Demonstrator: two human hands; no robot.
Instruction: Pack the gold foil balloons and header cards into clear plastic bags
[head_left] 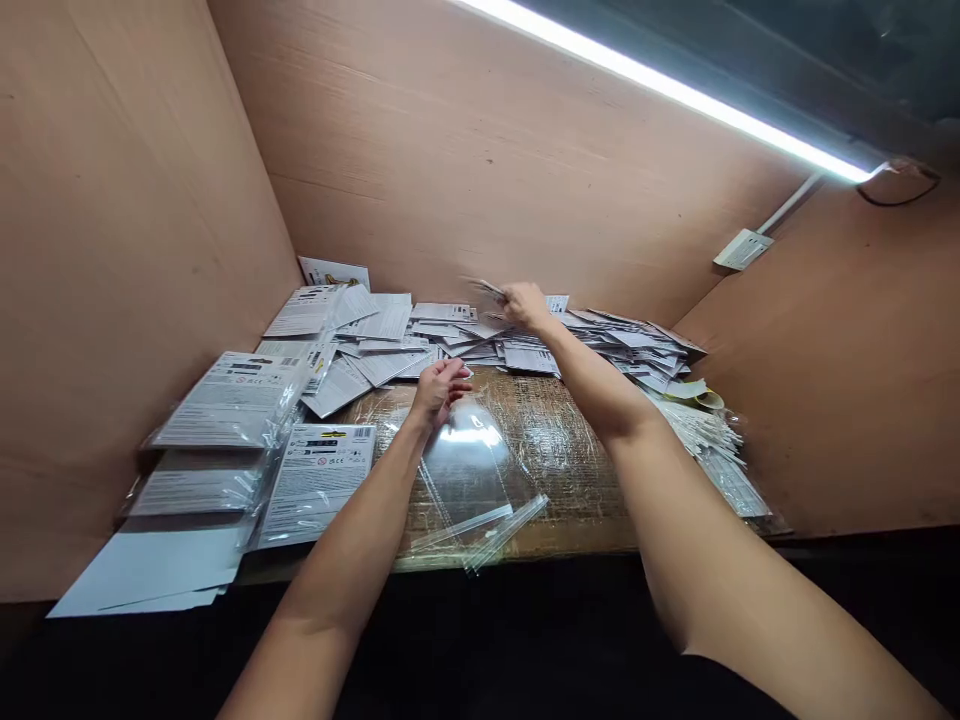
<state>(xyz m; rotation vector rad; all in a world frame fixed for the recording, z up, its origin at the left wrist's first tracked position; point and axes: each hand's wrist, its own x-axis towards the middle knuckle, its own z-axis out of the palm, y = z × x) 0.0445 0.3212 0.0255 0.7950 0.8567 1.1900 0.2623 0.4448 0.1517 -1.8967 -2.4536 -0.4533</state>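
Your right hand (525,307) is pinching a few printed cardboard inserts (484,289) above the big pile of inserts (450,335). Your left hand (439,392) is half curled at a clear plastic bag (469,480) on the plastic-wrapped table (570,450); I cannot tell if it grips the bag.

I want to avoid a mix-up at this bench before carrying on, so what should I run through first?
Right hand holding thin white printed cards: ok, pinched in its fingers.
Left hand touching the clear plastic bag: cannot tell, the contact is hidden.
Bag lying flat on the plastic-wrapped brown tabletop: ok.
Bag mouth open: cannot tell, the film is too clear.
Loose white card heap within reach: ok, the right hand is at it.
Bagged white cards kept left of the hands: ok.
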